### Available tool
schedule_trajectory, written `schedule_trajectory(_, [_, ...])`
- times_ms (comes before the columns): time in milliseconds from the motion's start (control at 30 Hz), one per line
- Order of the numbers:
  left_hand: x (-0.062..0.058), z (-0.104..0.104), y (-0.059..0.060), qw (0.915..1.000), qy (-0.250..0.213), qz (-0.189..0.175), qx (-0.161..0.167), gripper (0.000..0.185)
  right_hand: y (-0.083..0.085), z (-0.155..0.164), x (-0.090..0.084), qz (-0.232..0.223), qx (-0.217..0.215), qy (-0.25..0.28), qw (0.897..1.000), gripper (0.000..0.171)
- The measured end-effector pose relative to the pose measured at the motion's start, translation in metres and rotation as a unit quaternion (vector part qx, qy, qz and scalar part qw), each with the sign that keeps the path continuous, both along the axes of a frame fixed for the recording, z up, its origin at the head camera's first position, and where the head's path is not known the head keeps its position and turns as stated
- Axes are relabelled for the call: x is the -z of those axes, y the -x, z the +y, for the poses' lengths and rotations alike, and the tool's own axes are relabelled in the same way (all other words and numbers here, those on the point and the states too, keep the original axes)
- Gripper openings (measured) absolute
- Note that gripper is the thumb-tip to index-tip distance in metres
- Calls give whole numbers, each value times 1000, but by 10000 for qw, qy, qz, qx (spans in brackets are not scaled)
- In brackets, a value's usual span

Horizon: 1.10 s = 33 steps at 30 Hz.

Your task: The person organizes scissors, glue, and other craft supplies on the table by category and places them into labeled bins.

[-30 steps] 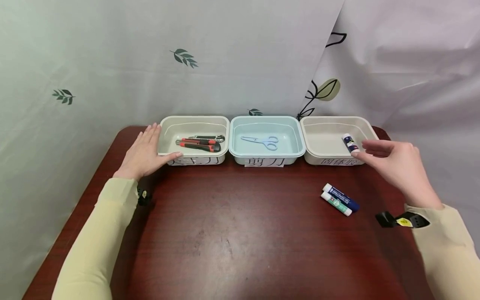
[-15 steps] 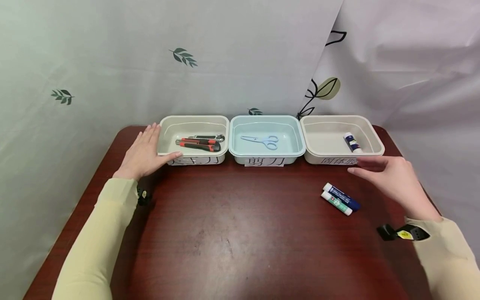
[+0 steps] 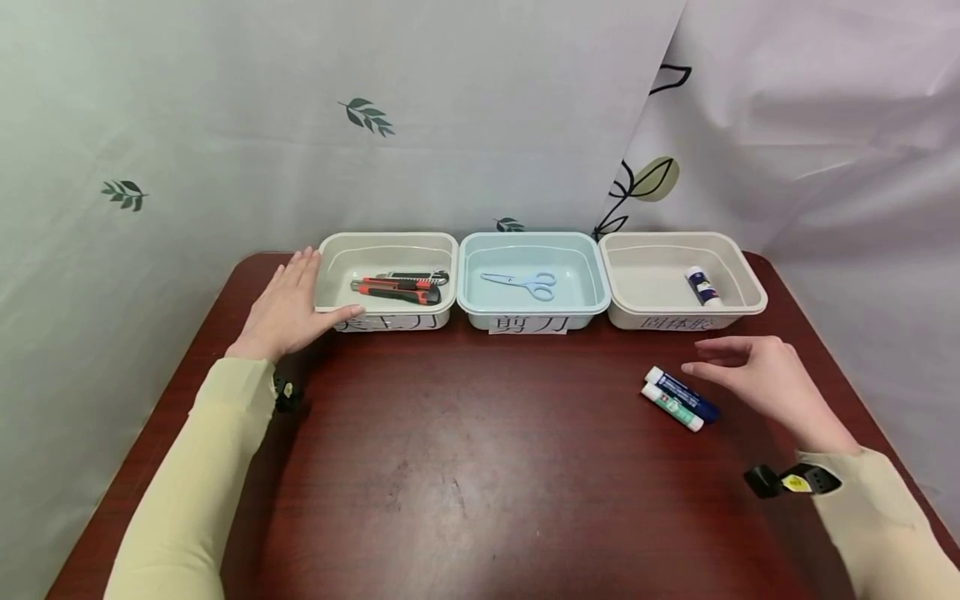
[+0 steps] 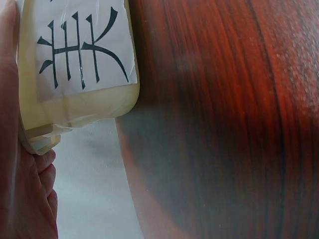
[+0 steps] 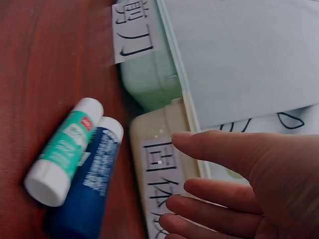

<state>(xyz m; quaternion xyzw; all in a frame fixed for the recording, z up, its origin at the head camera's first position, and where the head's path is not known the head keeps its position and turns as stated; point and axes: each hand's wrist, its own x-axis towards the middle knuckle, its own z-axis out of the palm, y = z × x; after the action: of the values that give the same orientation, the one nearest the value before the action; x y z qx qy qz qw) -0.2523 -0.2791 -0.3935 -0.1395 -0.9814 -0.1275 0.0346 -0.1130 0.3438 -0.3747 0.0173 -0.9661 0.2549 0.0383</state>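
Two glue sticks lie side by side on the dark red table, a blue one (image 3: 686, 392) (image 5: 91, 179) and a green one (image 3: 672, 407) (image 5: 62, 151). My right hand (image 3: 753, 379) (image 5: 239, 184) hovers just right of them, fingers loosely extended and holding nothing. A third glue stick (image 3: 701, 285) lies in the right beige tray (image 3: 750, 283) (image 5: 159, 164). My left hand (image 3: 288, 307) (image 4: 20, 174) rests flat against the left beige tray (image 3: 327, 275) (image 4: 75, 74), thumb along its front. That tray holds a red utility knife (image 3: 396, 289) and a dark one (image 3: 416, 274).
The middle pale blue tray (image 3: 592, 287) (image 5: 154, 79) holds light blue scissors (image 3: 522, 283). All three trays carry paper labels on the front and stand along the table's far edge. A leaf-patterned curtain (image 3: 450, 108) hangs behind. Black camera straps sit on both wrists.
My right hand has drawn back from over the right tray, toward me and down, and now hovers beside the two glue sticks on the table. The left hand has not moved.
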Motion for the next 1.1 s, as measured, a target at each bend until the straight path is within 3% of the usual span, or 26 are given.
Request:
schedule_trajectory(433, [0, 0, 0, 10000, 16, -14, 9, 120, -7, -4, 21, -586, -50, 290, 9979, 57])
schedule_trajectory(1100, [0, -1, -1, 10000, 6, -20, 25, 119, -8, -7, 30, -692, -164, 404, 9966, 46])
